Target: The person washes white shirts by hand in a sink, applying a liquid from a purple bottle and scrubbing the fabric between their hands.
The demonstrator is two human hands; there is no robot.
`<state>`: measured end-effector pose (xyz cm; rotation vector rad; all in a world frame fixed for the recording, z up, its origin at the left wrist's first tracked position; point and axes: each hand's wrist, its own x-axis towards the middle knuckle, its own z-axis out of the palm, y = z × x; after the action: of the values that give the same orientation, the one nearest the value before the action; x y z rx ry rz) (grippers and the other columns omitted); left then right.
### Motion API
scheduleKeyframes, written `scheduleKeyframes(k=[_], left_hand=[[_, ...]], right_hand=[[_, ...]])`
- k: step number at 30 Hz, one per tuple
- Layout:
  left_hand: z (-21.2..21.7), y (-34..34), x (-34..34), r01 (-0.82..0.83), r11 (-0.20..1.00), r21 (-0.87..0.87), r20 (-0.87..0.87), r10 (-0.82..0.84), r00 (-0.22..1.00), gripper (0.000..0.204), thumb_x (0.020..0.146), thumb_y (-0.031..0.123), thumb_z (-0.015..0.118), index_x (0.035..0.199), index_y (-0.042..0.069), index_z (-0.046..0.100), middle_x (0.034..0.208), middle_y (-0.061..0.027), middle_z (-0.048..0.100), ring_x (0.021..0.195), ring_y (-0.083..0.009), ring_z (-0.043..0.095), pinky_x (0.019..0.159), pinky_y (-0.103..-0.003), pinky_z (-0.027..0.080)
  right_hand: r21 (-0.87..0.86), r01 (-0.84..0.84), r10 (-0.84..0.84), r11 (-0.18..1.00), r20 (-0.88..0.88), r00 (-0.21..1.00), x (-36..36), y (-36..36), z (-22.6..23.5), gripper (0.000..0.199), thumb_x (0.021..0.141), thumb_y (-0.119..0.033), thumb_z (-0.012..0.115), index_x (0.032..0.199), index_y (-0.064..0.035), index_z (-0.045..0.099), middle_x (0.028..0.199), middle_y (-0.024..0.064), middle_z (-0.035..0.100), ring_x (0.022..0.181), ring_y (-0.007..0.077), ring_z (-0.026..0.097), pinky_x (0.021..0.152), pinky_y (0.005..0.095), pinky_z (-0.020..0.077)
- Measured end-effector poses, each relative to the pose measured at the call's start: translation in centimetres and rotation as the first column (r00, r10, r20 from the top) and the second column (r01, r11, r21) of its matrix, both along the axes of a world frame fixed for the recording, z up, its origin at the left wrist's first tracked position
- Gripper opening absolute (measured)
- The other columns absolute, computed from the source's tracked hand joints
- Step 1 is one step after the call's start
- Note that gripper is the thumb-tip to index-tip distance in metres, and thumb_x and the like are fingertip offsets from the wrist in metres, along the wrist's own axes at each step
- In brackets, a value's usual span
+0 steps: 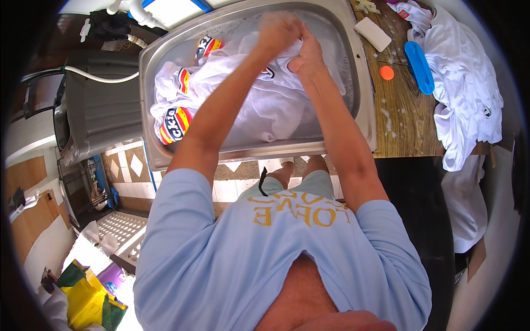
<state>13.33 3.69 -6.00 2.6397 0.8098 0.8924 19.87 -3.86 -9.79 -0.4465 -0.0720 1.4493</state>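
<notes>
A white garment (270, 107) with black, red and yellow printed bands lies soaked and bunched in a steel sink (146, 105) of cloudy, sudsy water. Near the sink's far side, my two hands come together over a raised part of it. My right hand (310, 54) is closed around a fold of the wet cloth. Motion blurs my left hand (280, 32), which meets the right at the fingertips, so its grip does not show. Both forearms reach across the basin, covering part of the garment.
On the wet wooden counter (406, 124) to the right are a whitish bar (372, 34), an orange round cap (387, 73) and a blue elongated brush or holder (419, 67). More white clothes (466, 83) hang over its edge. White pipes (142, 14) stand behind the sink's far left.
</notes>
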Motion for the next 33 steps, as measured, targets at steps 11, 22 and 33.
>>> scheduleKeyframes(k=[11,22,33], left_hand=[[-0.9,1.5,0.1,-0.046,0.998,-0.047,0.118,0.052,0.992,0.011,0.072,0.016,0.057,0.069,0.006,0.062,0.062,-0.0138,0.059,0.058,-0.0296,0.061,0.052,-0.039,0.047],[-0.3,2.4,-2.0,-0.059,0.951,-0.303,0.318,0.159,0.934,0.03,0.081,0.017,0.064,0.058,0.001,0.052,0.048,-0.0114,0.037,0.044,-0.0101,0.039,0.044,-0.03,0.033],[-0.2,-1.2,0.8,0.074,0.997,0.002,0.292,-0.072,0.954,0.018,0.076,0.012,0.065,0.063,0.002,0.059,0.056,-0.0098,0.054,0.051,-0.0154,0.05,0.049,-0.03,0.039]], right_hand=[[-0.31,0.1,-0.132,0.945,-0.083,0.988,-1.3,-0.4,4.2,0.032,0.089,-0.037,0.056,0.097,-0.0069,0.056,0.098,0.0092,0.059,0.093,0.0262,0.058,0.083,0.0406,0.0481],[-0.327,0.151,-0.162,0.933,-0.006,0.987,-0.9,0.6,3.3,0.034,0.091,-0.042,0.051,0.086,-0.0091,0.044,0.088,0.011,0.051,0.081,0.0292,0.056,0.077,0.0494,0.0486],[-0.057,0.16,-0.157,0.985,0.057,0.986,0.1,-0.6,-1.0,0.037,0.093,-0.044,0.044,0.09,-0.0091,0.055,0.086,0.007,0.058,0.083,0.0223,0.058,0.078,0.0381,0.0488]])
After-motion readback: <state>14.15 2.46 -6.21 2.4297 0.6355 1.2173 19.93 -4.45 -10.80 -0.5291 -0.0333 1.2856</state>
